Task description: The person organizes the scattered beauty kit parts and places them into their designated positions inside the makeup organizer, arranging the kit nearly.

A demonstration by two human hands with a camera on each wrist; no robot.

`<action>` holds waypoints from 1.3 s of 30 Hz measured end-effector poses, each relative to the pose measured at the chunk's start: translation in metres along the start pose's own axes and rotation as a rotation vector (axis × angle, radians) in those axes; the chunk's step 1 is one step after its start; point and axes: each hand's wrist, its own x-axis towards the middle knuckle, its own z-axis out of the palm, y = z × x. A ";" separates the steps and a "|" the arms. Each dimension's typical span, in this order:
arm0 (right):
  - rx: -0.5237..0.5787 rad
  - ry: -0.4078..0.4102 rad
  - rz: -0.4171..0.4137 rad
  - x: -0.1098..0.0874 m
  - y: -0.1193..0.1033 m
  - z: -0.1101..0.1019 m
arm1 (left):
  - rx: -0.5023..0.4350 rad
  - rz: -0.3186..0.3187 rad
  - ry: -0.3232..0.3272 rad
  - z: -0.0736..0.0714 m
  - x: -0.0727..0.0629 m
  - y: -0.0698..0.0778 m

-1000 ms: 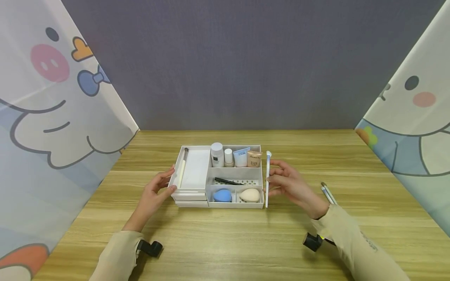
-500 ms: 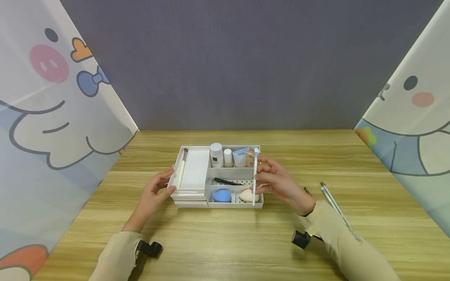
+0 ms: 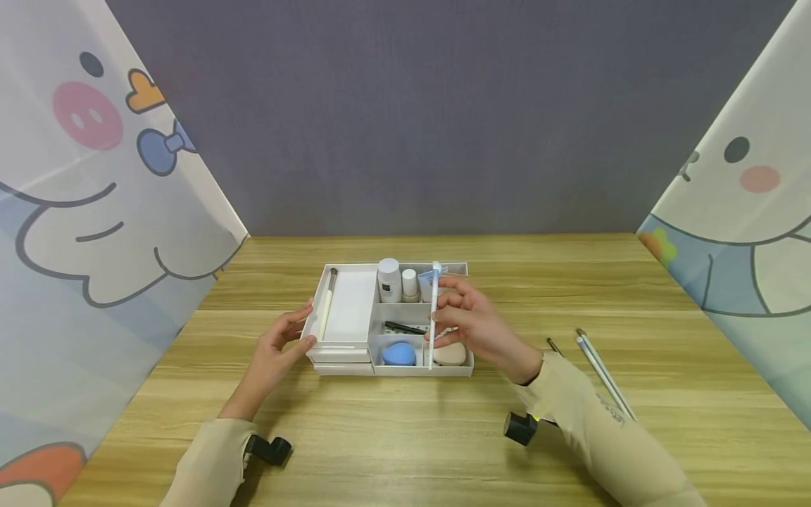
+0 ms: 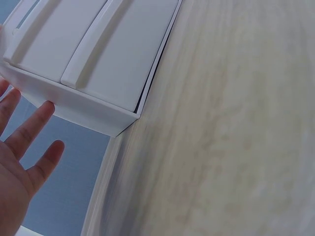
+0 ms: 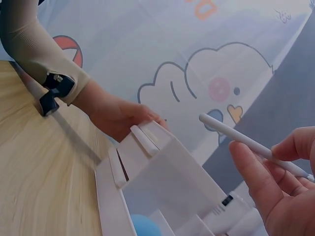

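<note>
My right hand (image 3: 480, 325) pinches a white makeup brush (image 3: 434, 317) and holds it above the right half of a white desktop organizer (image 3: 418, 371). In the right wrist view the brush (image 5: 236, 135) lies between thumb and fingers. My left hand (image 3: 283, 345) rests against the organizer's left side; its fingers (image 4: 32, 130) look spread and fairly straight in the left wrist view. Another makeup brush (image 3: 327, 304) lies in the left top tray. A blue makeup sponge (image 3: 399, 354) and a beige sponge (image 3: 451, 354) sit in the front compartments, the beige one partly hidden.
A white bottle (image 3: 389, 282), a smaller bottle (image 3: 410, 286) and a blue tube (image 3: 426, 282) stand in the back compartment. A black pen-like stick (image 3: 404, 328) lies in the middle one. More brushes (image 3: 602, 370) lie on the wooden table (image 3: 380, 436) at right.
My right hand has carried the white brush leftward, from beside the organizer's right edge to above its compartments. My left hand has stayed at the organizer's left side.
</note>
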 end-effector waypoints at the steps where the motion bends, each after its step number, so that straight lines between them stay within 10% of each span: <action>1: 0.003 0.001 0.005 0.001 0.000 0.002 | 0.001 -0.001 0.000 0.000 0.000 0.000; 39: 0.102 0.028 0.001 0.062 0.018 0.069 | 0.020 0.002 0.015 0.001 0.000 -0.001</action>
